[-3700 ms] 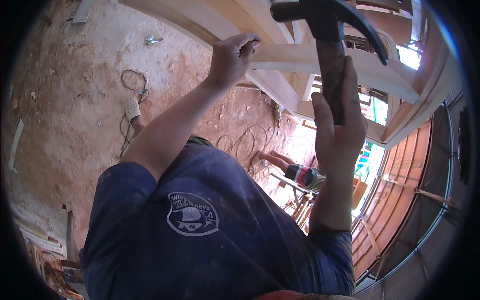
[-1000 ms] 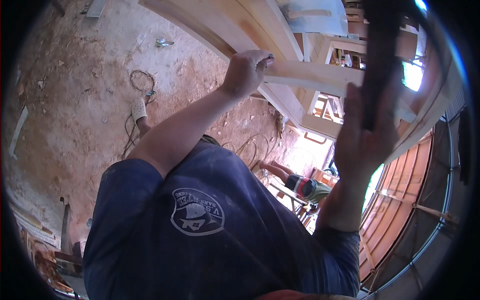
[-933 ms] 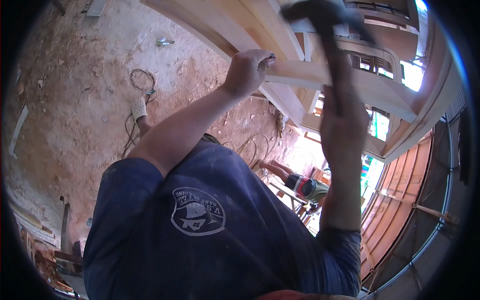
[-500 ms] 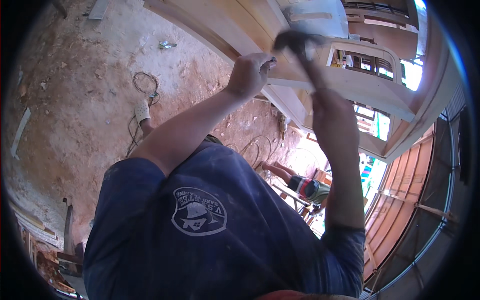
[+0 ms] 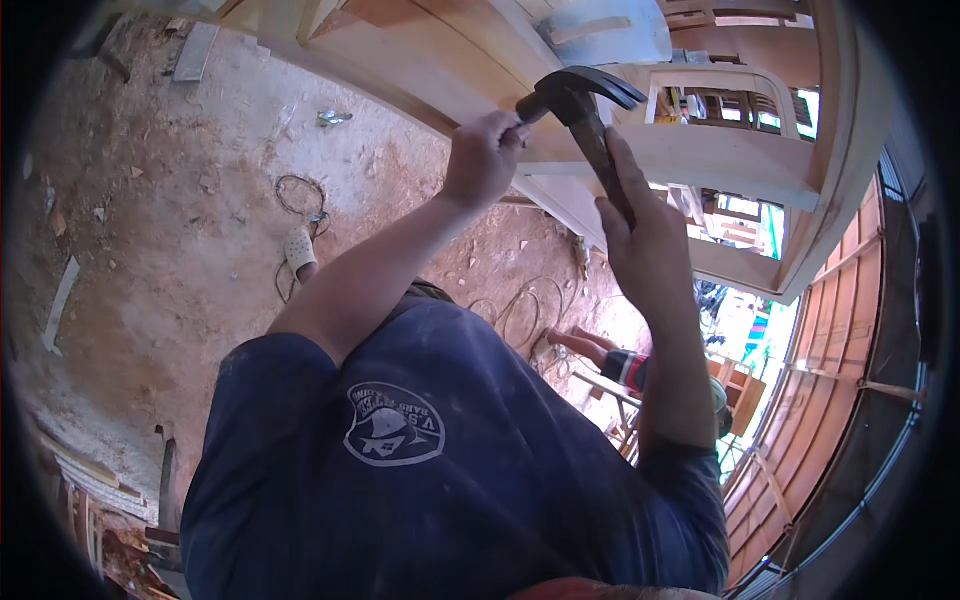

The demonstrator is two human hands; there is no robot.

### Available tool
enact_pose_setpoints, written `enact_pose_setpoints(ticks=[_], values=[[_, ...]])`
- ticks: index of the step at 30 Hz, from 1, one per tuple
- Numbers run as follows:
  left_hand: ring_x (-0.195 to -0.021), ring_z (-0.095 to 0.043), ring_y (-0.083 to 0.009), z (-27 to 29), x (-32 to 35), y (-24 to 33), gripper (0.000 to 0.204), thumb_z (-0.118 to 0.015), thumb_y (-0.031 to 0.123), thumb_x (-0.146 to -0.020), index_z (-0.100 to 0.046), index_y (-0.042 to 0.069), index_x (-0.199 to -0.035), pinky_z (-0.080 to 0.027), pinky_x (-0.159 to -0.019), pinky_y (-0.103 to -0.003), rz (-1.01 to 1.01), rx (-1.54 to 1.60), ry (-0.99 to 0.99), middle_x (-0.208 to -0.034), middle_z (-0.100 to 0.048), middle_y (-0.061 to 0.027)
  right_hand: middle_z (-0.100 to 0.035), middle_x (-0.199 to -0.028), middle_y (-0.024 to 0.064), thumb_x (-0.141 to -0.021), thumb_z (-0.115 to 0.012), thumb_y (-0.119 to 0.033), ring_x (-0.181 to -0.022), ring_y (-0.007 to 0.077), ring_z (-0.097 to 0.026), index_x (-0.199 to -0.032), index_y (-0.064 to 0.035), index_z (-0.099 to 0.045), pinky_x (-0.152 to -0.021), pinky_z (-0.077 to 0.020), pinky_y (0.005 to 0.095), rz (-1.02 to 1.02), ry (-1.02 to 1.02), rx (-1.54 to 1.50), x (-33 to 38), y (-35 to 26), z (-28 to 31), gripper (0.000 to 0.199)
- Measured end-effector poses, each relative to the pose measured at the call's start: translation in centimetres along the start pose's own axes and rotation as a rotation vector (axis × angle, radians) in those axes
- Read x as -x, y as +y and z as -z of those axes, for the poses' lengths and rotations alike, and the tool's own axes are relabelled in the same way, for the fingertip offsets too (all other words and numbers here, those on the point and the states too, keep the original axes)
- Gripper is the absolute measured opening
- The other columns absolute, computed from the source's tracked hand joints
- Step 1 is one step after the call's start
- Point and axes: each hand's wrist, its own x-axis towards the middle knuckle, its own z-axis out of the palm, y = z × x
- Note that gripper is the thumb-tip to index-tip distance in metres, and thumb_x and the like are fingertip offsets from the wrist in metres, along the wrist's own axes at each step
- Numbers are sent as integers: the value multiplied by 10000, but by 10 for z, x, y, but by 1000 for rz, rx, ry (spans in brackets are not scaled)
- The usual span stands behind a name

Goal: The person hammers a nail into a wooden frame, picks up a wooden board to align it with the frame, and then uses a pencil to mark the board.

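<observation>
A claw hammer [image 5: 597, 150] with a dark head and brown handle is gripped in my right hand [image 5: 648, 235], its thumb or a finger laid along the handle. The striking face is right by the fingertips of my left hand [image 5: 484, 160], its curved claw pointing away to the right. My left fingers are pinched together against the edge of a pale wooden frame [image 5: 690, 155]. What they hold, if anything, is mostly hidden; only a small dark bit shows at the tips.
The large wooden piece has slats, an opening with rounded corners and a wide board [image 5: 400, 50]. On the dusty floor lie a looped cable [image 5: 300, 190] and a flat strip [image 5: 62, 305]. A light clog [image 5: 299, 250] shows by my left arm. Another person [image 5: 625, 368] is beyond my right arm.
The hammer, blurred and raised off the left hand before, has come down to the left fingertips and is now sharp. My left hand has shifted slightly left.
</observation>
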Motion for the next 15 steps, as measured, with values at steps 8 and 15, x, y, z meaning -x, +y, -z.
enact_pose_setpoints(ticks=[8, 15], values=[[-788, -726, -354, 27, -8, 29, 226, -625, 208, -1014, -663, -15, -1022, -572, -763, -405, 125, -166, -307, -872, -712, -202, -671, -817, 162, -868, -804, -235, -755, 253, -677, -1273, -17, -639, -700, -520, 399, -480, -168, -548, 105, 47, -86, 488], [-877, -690, -455, -3, 8, 67, 241, -609, 209, -993, -668, 12, -1119, -531, -792, -525, 109, -513, -490, -949, -719, -227, -615, -744, 35, -957, -712, -169, -588, 88, -585, -1361, 13, -531, -509, -486, 268, -873, -112, -1268, 146, 76, -141, 478]])
